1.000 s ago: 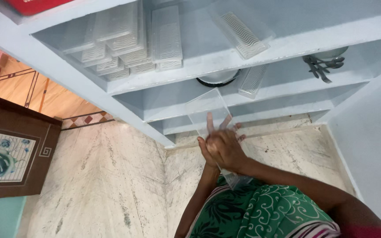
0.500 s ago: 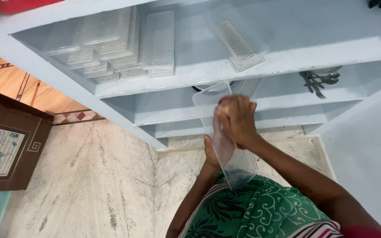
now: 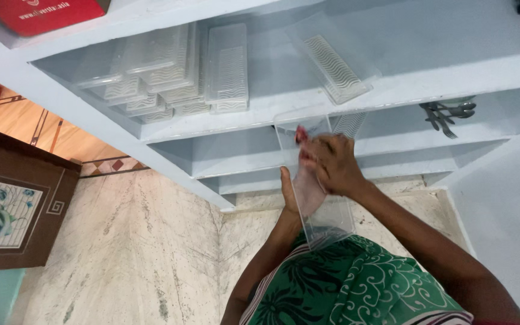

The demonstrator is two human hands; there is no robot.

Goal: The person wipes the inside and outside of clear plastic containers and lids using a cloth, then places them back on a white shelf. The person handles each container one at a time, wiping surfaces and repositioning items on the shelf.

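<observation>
Before the pale blue shelves [image 3: 356,102], a clear plastic tray [image 3: 326,207] tilted, held between both hands above the green patterned garment [image 3: 356,289]. Left hand [image 3: 299,192] flat beneath it, thumb up along its edge; right hand [image 3: 332,164] curled over its upper part, fingers closed. Similar ribbed clear trays [image 3: 179,72] stacked on shelf above; spoons [image 3: 446,111] lie at right.

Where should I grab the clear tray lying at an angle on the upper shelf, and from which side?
Probably the near short end of the clear ribbed tray, which sticks out past the shelf edge. Come from the front, pinching across the narrow width. Its long sides run back into the shelf, so they look harder to reach, and both hands, left hand and right hand, are on the clear container.
</observation>
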